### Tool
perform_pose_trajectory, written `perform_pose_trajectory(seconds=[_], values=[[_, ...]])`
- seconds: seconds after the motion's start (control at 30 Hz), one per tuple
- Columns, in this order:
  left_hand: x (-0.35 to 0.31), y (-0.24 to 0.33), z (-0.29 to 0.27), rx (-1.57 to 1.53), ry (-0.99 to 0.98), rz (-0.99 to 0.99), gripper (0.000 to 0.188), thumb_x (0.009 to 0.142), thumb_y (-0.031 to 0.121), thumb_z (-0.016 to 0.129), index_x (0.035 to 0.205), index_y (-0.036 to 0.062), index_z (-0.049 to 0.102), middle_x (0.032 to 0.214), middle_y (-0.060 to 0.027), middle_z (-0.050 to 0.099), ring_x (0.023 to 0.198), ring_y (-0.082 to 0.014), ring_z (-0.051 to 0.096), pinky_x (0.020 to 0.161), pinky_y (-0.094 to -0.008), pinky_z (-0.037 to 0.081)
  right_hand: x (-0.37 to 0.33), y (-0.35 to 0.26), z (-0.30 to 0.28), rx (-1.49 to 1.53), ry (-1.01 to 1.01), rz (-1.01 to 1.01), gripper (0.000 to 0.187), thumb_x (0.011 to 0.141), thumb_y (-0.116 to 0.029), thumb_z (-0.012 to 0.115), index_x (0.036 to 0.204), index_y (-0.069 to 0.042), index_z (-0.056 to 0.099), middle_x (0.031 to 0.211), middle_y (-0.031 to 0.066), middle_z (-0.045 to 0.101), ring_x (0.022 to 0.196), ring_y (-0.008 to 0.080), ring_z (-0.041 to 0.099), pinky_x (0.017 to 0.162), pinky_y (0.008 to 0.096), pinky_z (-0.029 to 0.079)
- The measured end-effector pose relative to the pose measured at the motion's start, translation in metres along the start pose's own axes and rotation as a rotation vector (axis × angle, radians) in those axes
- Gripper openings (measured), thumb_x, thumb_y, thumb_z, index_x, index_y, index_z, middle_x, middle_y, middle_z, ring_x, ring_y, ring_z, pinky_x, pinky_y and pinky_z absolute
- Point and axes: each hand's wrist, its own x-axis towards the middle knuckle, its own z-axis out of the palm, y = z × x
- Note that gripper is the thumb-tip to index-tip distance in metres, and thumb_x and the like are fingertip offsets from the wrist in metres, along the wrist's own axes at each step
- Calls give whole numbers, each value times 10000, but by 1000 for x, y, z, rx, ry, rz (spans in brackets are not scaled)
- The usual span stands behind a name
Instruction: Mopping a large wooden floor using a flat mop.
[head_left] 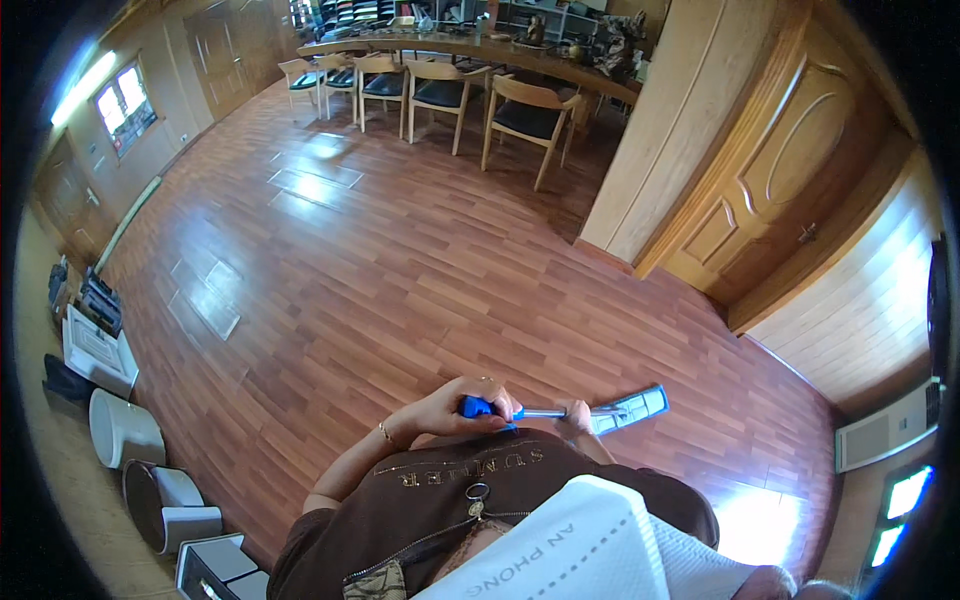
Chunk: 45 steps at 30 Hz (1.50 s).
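A flat mop with a blue-edged, pale head (632,408) rests on the wooden floor in front of me, a little to the right. Its metal pole (543,414) runs from the head back toward my body. My left hand (462,402) is wrapped round the blue grip (478,407) at the pole's upper end. Lower on the pole, closer to the mop head, my right hand (575,420) is closed round it, partly hidden behind my clothing. A bracelet circles my left wrist.
Several wooden chairs (437,90) with dark seats line a long curved table (470,47) at the back. A wooden door (770,170) stands right, beyond a wall corner. White bins and basins (125,430) sit along the left wall. A white appliance (885,435) stands far right.
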Motion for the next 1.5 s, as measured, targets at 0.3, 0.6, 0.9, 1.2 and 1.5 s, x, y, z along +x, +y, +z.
perform_pose_trajectory(seconds=[0.3,0.6,0.9,1.2,1.5], values=[[10,19,-59,-95,84,-78,70,843,41,675,879,-2,635,914,-94,643,1038,-245,608,929,-387,450,69,-17,2,-137,-140,-63,241,657,-330,707,777,-146,607,723,143,634,722,386,625,641,493,500],[18,52,-99,219,266,-57,96,810,80,678,856,6,637,922,-119,666,995,-300,635,889,-394,464,198,-89,-10,-29,-174,-371,96,664,-203,613,677,-135,546,695,134,609,710,383,618,618,504,495],[13,53,-75,639,574,-152,107,778,82,702,868,58,650,928,-91,674,969,-248,645,901,-390,415,300,-146,20,98,-411,-780,153,656,-239,666,666,-109,587,708,147,611,704,364,615,594,466,462],[-3,101,-1,1005,857,-245,123,727,116,741,791,86,641,820,-61,662,804,-220,648,857,-390,422,268,-252,75,137,-692,-1271,161,655,-225,669,622,-102,570,706,138,624,701,344,623,578,445,469],[-1,166,105,1209,1084,-270,253,706,257,791,695,91,601,689,-40,604,633,-222,611,716,-373,485,120,-333,90,253,-1138,-1625,134,645,-200,669,627,-99,583,634,149,598,622,385,582,558,479,452]])
